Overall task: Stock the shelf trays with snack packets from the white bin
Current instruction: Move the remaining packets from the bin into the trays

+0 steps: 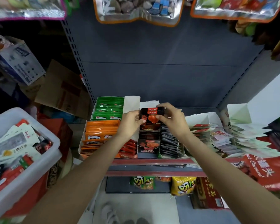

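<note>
Both arms reach forward over the shelf, where the left hand [131, 120] and the right hand [171, 120] pinch a small stack of black snack packets [152, 116] between thumbs and curled fingers, above the black tray [148, 147] in the middle of the row. To its left stand trays of green packets [109, 109] and orange packets [100, 132]; to its right a tray of dark grey packets [170, 141]. The white bin [53, 141] at far left holds a loose jumble of mixed packets.

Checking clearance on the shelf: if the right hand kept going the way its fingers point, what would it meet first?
The right hand points left across the black packets it holds, so probably the left hand gripping their other side.
</note>
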Motion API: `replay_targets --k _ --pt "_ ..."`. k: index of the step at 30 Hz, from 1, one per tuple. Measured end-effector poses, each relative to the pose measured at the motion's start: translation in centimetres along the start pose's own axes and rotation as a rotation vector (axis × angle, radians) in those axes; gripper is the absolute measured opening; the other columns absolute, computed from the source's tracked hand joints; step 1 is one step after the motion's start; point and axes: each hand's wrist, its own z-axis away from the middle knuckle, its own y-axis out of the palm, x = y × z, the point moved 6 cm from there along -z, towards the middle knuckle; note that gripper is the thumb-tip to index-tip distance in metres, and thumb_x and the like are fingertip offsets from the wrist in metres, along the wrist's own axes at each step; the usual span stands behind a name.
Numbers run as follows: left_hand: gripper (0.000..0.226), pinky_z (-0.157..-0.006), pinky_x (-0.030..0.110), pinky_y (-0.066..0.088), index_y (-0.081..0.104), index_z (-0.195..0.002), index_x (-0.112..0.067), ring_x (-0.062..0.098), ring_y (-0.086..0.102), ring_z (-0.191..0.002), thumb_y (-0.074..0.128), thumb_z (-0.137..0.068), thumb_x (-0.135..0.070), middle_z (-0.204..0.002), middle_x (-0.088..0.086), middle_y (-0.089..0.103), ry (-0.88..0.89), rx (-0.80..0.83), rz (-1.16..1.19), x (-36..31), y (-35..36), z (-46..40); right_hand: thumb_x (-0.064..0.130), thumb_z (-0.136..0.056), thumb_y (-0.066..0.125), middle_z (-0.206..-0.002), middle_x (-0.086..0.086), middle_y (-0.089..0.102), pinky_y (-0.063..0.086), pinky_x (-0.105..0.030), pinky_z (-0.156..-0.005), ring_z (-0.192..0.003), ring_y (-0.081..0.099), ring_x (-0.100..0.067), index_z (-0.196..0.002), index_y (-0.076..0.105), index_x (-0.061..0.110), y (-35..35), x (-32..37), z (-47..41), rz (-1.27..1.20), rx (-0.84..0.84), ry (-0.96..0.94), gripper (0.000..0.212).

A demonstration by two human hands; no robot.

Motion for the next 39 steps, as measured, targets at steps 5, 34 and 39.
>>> replay_targets --k 5,34,39 --pt "0.022 -0.084 0.023 0.050 0.067 -0.103 -0.007 0.015 0.065 -0.088 0.071 -0.082 -0.011 -0.096 0.006 0.071 0.060 0.049 0.007 -0.2 -0.4 0.3 0.011 -0.084 0.067 -0.087 -0.002 0.068 0.049 -0.030 -0.080 -0.079 0.062 -0.018 -0.094 0.068 0.011 0.6 -0.4 -0.7 0.254 0.118 -0.057 0.010" --pt "0.033 -0.083 0.033 0.051 0.063 -0.123 -0.016 0.023 0.064 -0.093 0.045 -0.096 -0.008 -0.112 0.010 0.067 0.192 0.299 -0.522 0.0 1.0 1.5 0.019 -0.094 0.052 -0.110 -0.010 0.065 0.040 -0.032 -0.073 -0.107 0.057 -0.031 -0.113 0.064 0.023 3.7 -1.0 -2.1 0.757 0.474 -0.004 0.023" --pt "0.027 -0.088 0.036 0.051 0.066 -0.117 -0.018 0.021 0.064 -0.098 0.055 -0.093 -0.011 -0.114 0.006 0.067 0.152 0.266 -0.463 0.2 0.7 1.3 0.009 -0.091 0.047 -0.113 -0.013 0.063 0.044 -0.034 -0.072 -0.101 0.060 -0.034 -0.118 0.062 0.021 4.4 -1.1 -1.7 0.824 0.521 -0.007 0.033"
